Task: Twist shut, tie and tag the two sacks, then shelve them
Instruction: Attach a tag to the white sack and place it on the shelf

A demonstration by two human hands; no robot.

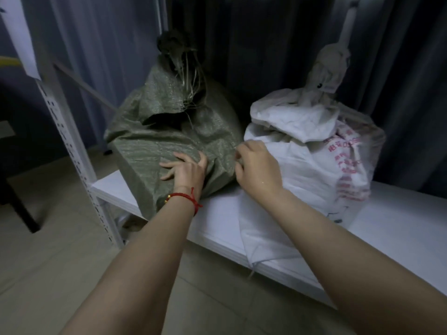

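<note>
Green sack point(169, 131) and white sack point(314, 165) upright side by side on white shelf point(399, 238), necks tied. Left hand point(186, 170) flat on green sack, fingers spread. Right hand point(258, 170) fingers curled, gripping white sack fabric.

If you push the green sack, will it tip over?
Probably not: the green sack sits wide and bulging on the shelf, so it likely slides heavily. Its crinkled cloth creases by the left hand, so it should feel floppy.

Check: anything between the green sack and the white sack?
Head view: only the right hand, fingers curled at the white sack's edge beside the green sack; bare shelf below.
</note>
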